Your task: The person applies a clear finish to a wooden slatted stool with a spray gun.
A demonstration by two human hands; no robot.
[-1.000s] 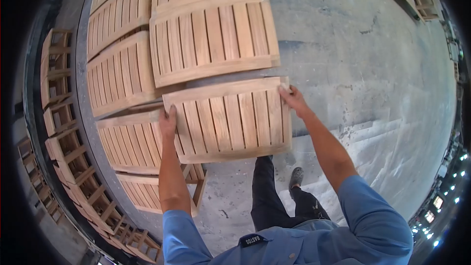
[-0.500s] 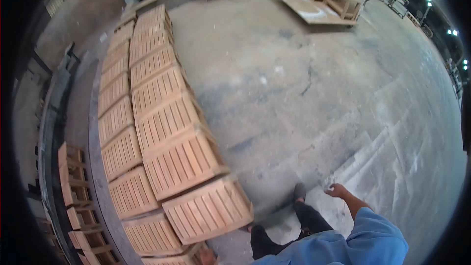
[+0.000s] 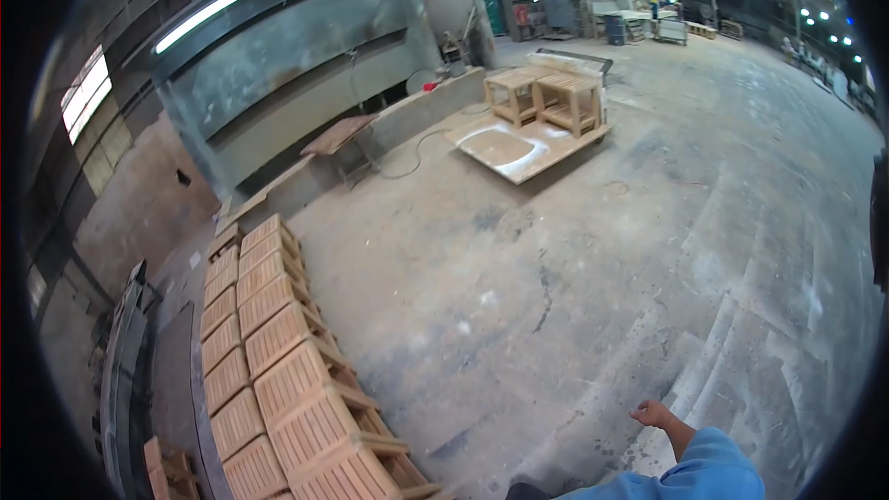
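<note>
My right hand [image 3: 652,414] hangs over the concrete floor at the lower right, below a blue sleeve; its fingers are curled, and whether they hold anything is too small to make out. My left hand is outside the view. Two rows of slatted wooden stools [image 3: 282,334] run along the left side, side by side. Farther off, two more wooden stools [image 3: 569,85] stand on a low board [image 3: 542,165] with white marks on it.
A small table [image 3: 339,135] stands by a low wall [image 3: 422,109] near a large grey booth [image 3: 296,65]. A dark rail structure [image 3: 123,352] runs along the far left. A hose [image 3: 400,173] lies on the floor. A blue barrel [image 3: 614,31] stands in the back.
The view has tilted up, bringing the booth and hall into sight. The left hand near the closest stools has left the view. My right hand appears lower in the frame.
</note>
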